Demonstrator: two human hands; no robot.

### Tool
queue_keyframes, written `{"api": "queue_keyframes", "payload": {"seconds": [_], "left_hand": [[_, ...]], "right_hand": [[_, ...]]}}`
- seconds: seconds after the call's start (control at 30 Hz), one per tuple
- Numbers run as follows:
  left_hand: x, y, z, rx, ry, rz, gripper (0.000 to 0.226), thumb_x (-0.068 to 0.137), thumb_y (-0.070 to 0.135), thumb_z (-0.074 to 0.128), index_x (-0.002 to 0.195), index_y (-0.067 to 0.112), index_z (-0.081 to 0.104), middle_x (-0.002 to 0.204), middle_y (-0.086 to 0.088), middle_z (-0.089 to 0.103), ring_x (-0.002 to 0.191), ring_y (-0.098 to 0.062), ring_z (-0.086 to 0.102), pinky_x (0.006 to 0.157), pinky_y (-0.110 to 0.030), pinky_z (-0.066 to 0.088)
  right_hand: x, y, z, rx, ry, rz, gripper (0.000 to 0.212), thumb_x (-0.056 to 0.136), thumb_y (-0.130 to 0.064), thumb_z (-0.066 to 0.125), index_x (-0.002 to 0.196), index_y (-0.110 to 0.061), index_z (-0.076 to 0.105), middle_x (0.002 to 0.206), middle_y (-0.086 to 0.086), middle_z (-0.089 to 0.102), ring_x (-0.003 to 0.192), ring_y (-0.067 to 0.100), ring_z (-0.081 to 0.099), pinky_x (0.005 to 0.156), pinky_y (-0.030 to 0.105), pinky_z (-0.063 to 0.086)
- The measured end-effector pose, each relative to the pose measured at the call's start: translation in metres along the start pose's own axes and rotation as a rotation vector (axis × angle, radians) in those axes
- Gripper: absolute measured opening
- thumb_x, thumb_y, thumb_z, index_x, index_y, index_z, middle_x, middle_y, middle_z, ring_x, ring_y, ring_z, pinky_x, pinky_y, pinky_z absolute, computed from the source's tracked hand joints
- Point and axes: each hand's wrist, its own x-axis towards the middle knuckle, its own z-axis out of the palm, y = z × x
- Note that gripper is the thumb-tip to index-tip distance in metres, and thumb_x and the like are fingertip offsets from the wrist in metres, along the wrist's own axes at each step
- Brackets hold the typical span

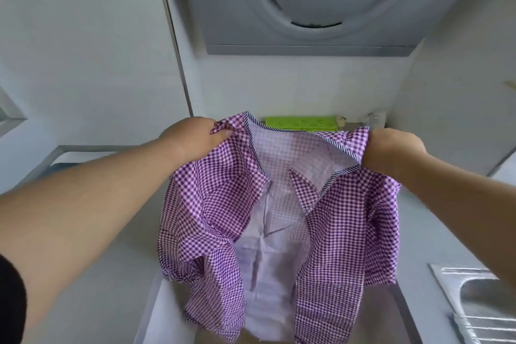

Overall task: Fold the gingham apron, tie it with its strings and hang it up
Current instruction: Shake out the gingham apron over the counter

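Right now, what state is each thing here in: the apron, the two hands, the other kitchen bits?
Gingham apron: held up, spread between both hands, unfolded, untied.
Left hand: grips the apron's top left corner.
Right hand: grips the top right corner.
Range hood: mounted above; running or not, cannot tell.
Green board: lies by the back wall.
Steel sink: basin partly in view.

My two forearms are bare from elbow to wrist, and both hands, the left hand and the right hand, wear no gloves. A black sleeve covers my left upper arm at the picture's edge.
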Motion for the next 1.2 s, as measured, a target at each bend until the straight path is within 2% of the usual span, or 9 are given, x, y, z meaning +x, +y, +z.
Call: {"api": "queue_keyframes", "payload": {"seconds": [0.17, 0.33, 0.5, 0.6, 0.8, 0.9, 0.97, 1.07, 1.2], "left_hand": [[0.044, -0.003, 0.007, 0.009, 0.014, 0.011, 0.066, 0.102, 0.071, 0.032, 0.082, 0.017, 0.063, 0.083, -0.003, 0.067, 0.076, -0.021, 0.065, 0.076, -0.04, 0.057], [0.103, 0.002, 0.021, 0.026, -0.008, 0.016, 0.062, 0.103, 0.07, 0.031, 0.09, 0.019, 0.064, 0.088, -0.001, 0.067, 0.08, -0.019, 0.064, 0.078, -0.039, 0.055], [0.17, 0.01, 0.043, 0.085, -0.029, 0.002, 0.055, 0.105, 0.066, 0.033, 0.092, 0.019, 0.06, 0.088, -0.001, 0.064, 0.084, -0.021, 0.063, 0.076, -0.039, 0.052], [0.211, 0.009, 0.06, 0.112, -0.048, -0.04, 0.058, 0.104, 0.066, 0.033, 0.116, 0.019, 0.065, 0.103, -0.003, 0.069, 0.094, -0.023, 0.064, 0.084, -0.041, 0.055], [0.257, 0.012, 0.082, 0.075, -0.069, -0.052, 0.051, 0.11, 0.055, 0.034, 0.148, 0.03, 0.055, 0.14, -0.008, 0.063, 0.121, -0.029, 0.061, 0.095, -0.038, 0.047], [0.281, 0.008, 0.091, 0.144, -0.1, -0.098, 0.05, 0.109, 0.056, 0.034, 0.129, 0.024, 0.067, 0.118, -0.007, 0.064, 0.106, -0.027, 0.061, 0.089, -0.039, 0.052], [0.302, 0.003, 0.099, 0.202, -0.104, -0.157, 0.049, 0.109, 0.054, 0.035, 0.112, 0.019, 0.069, 0.103, -0.002, 0.059, 0.094, -0.023, 0.059, 0.078, -0.037, 0.049], [0.329, -0.004, 0.119, 0.245, -0.152, -0.257, 0.045, 0.108, 0.047, 0.037, 0.105, 0.014, 0.068, 0.099, -0.002, 0.065, 0.089, -0.022, 0.061, 0.074, -0.035, 0.047], [0.349, -0.009, 0.155, 0.129, -0.264, -0.376, 0.031, 0.104, 0.029, 0.049, 0.103, 0.008, 0.073, 0.1, -0.008, 0.077, 0.084, -0.025, 0.069, 0.082, -0.037, 0.056]], "right_hand": [[0.034, -0.006, -0.006, -0.045, -0.005, -0.026, 0.043, 0.102, -0.05, 0.039, 0.134, -0.032, 0.061, 0.135, -0.007, 0.065, 0.126, 0.027, 0.061, 0.097, 0.045, 0.053], [0.096, -0.001, 0.003, -0.135, -0.013, -0.044, 0.044, 0.106, -0.038, 0.033, 0.143, -0.029, 0.055, 0.144, -0.008, 0.059, 0.134, 0.025, 0.056, 0.096, 0.046, 0.052], [0.178, 0.006, 0.021, -0.137, -0.008, -0.046, 0.04, 0.105, -0.035, 0.037, 0.13, -0.02, 0.065, 0.132, 0.003, 0.067, 0.122, 0.031, 0.063, 0.09, 0.043, 0.055], [0.233, 0.008, 0.039, -0.145, 0.001, -0.118, 0.042, 0.102, -0.038, 0.036, 0.123, -0.02, 0.068, 0.124, 0.003, 0.07, 0.117, 0.03, 0.065, 0.093, 0.045, 0.055], [0.31, -0.003, 0.07, -0.15, -0.066, -0.215, 0.038, 0.104, -0.035, 0.038, 0.126, -0.022, 0.067, 0.131, 0.002, 0.067, 0.121, 0.029, 0.064, 0.073, 0.04, 0.047], [0.341, -0.013, 0.096, -0.141, -0.086, -0.215, 0.038, 0.102, -0.036, 0.041, 0.125, -0.023, 0.068, 0.128, 0.006, 0.065, 0.121, 0.032, 0.061, 0.073, 0.041, 0.04], [0.359, -0.02, 0.111, -0.149, -0.053, -0.221, 0.037, 0.098, -0.032, 0.044, 0.121, -0.022, 0.07, 0.12, 0.008, 0.059, 0.117, 0.036, 0.059, 0.075, 0.044, 0.047], [0.379, -0.03, 0.131, -0.056, -0.073, -0.214, 0.03, 0.094, -0.024, 0.047, 0.111, -0.021, 0.071, 0.107, 0.008, 0.054, 0.103, 0.037, 0.065, 0.073, 0.045, 0.054], [0.4, -0.047, 0.163, 0.134, -0.173, -0.095, 0.029, 0.091, -0.011, 0.047, 0.105, -0.01, 0.072, 0.11, 0.015, 0.069, 0.103, 0.039, 0.068, 0.078, 0.044, 0.055]]}}
